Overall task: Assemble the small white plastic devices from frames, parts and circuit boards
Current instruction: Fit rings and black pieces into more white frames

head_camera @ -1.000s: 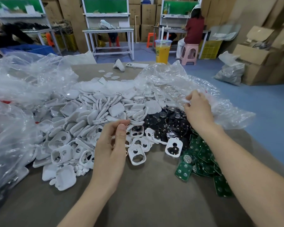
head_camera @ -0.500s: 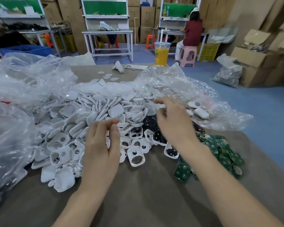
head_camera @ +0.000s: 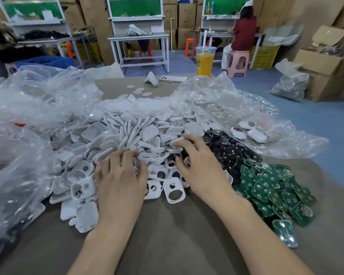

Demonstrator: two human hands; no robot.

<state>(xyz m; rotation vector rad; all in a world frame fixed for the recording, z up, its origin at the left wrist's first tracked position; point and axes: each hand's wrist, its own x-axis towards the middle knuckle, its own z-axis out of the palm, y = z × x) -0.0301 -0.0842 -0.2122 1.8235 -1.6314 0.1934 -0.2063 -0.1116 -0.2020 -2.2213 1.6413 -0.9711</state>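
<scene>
Table [head_camera: 167,245], grey-brown top; we list the stock on it.
- Heap of white plastic shells [head_camera: 127,133]: centre, running to 10 o'clock under the clear bags [head_camera: 38,108].
- White frames [head_camera: 174,191] with cut-out holes: on the heap's near edge, between our two hands.
- Black round parts [head_camera: 233,153]: at 3 o'clock of the heap, touching it.
- Green circuit boards [head_camera: 276,193]: at 4 o'clock, beside the black parts.
- Closed white devices [head_camera: 246,132]: three, on the plastic sheet [head_camera: 286,143] at 2 o'clock.
- Left hand [head_camera: 119,175]: palm down on the heap, fingers spread and relaxed, blurred. Half a second ago we held its thumb and forefinger drawn together above the frames.
- Right hand [head_camera: 203,167]: palm down, fingers spread, tips touching the shells, gripping nothing. A second ago it was at the sheet at 2 o'clock; it now lies where the white and black parts meet.
- Orange drink cup [head_camera: 205,62]: 12 o'clock, at the far edge.
</scene>
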